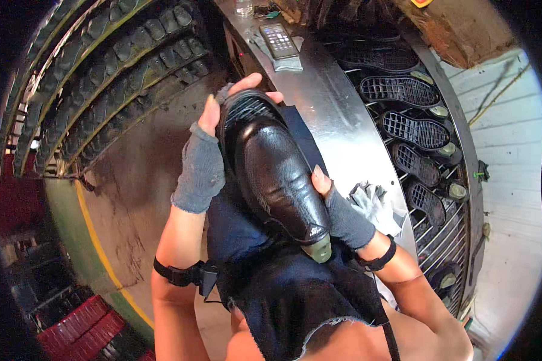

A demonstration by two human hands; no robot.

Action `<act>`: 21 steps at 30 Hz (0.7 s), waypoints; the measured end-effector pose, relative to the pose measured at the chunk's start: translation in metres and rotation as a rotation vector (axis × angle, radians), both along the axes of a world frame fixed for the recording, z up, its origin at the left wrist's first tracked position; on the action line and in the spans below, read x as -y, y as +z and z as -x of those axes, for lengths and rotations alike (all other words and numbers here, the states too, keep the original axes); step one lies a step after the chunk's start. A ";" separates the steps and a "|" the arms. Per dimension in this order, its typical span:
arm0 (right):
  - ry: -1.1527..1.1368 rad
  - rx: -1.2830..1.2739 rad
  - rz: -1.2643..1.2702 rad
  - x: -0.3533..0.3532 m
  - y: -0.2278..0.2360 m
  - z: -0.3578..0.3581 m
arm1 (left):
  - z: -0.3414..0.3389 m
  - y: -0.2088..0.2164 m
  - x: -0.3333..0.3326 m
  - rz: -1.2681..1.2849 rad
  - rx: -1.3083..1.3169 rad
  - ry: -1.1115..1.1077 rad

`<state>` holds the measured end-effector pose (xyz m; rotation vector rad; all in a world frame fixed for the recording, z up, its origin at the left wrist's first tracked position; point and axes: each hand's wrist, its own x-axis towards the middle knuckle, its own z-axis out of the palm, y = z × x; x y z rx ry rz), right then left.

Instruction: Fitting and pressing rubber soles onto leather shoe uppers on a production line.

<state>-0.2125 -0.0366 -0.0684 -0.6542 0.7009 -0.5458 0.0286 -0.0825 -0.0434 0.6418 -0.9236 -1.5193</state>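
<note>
A black leather shoe upper [277, 165] is stretched over a shoe last [319, 249], whose greenish end sticks out at the near end. Behind its far end sits a black shoe sole [253, 108], the ribbed inner face showing past the leather. My left hand [205, 159], in a grey fingerless glove, wraps the far end of the sole, fingertips over its rim. Gloved the same way, my right hand [343, 213] grips the upper's right side near the last, thumb on the leather. Its other fingers are hidden underneath. Both pieces are held above my dark apron [283, 283].
A metal bench [337, 114] runs along my right, with a phone [279, 41] and a white glove [376, 201] on it. Several soles [400, 90] lie on a barred rack beyond. Racks of dark shoes [126, 51] stand at far left; red objects [81, 328] at lower left.
</note>
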 end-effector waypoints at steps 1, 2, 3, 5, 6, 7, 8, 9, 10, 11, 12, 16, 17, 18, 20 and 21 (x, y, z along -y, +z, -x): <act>0.007 -0.058 -0.035 0.000 -0.001 0.000 | 0.000 -0.001 -0.001 -0.034 -0.064 -0.052; 0.011 0.044 -0.002 0.000 0.000 0.001 | 0.001 -0.003 0.000 0.000 -0.032 -0.058; 0.017 0.066 -0.004 0.000 0.001 0.002 | 0.001 -0.004 0.001 -0.002 -0.033 -0.059; 0.008 -0.026 0.014 0.001 0.004 0.006 | 0.002 -0.005 0.003 -0.029 -0.099 -0.144; 0.005 -0.057 0.019 0.001 0.005 0.007 | 0.003 -0.004 0.003 -0.031 -0.099 -0.145; 0.014 -0.032 0.012 0.002 0.006 0.008 | 0.004 -0.004 0.003 -0.016 -0.079 -0.147; 0.023 0.008 0.052 0.002 0.005 0.008 | 0.004 -0.002 0.002 -0.003 -0.059 -0.147; 0.024 -0.002 -0.001 0.003 0.004 0.008 | 0.006 0.000 0.000 -0.008 -0.056 -0.147; 0.020 -0.015 0.013 0.004 0.003 0.008 | 0.007 0.001 -0.002 -0.006 -0.016 -0.133; 0.018 -0.020 0.020 0.006 0.001 0.007 | 0.008 0.003 -0.005 0.005 0.016 -0.124; 0.016 -0.025 0.027 0.006 -0.001 0.007 | 0.010 0.005 -0.007 -0.005 0.025 -0.117; 0.046 0.103 -0.047 0.008 -0.008 0.007 | 0.012 0.008 -0.010 -0.028 0.008 -0.093; 0.047 0.077 -0.040 0.007 -0.009 0.008 | 0.012 0.008 -0.009 -0.025 0.010 -0.087; 0.063 0.081 -0.052 0.006 -0.009 0.009 | 0.011 0.008 -0.007 -0.027 0.010 -0.084; 0.067 0.099 -0.002 0.005 -0.007 0.011 | 0.008 0.006 -0.002 -0.108 -0.055 -0.028; 0.038 0.042 -0.047 0.002 -0.006 0.013 | 0.007 0.004 0.001 -0.124 -0.050 0.001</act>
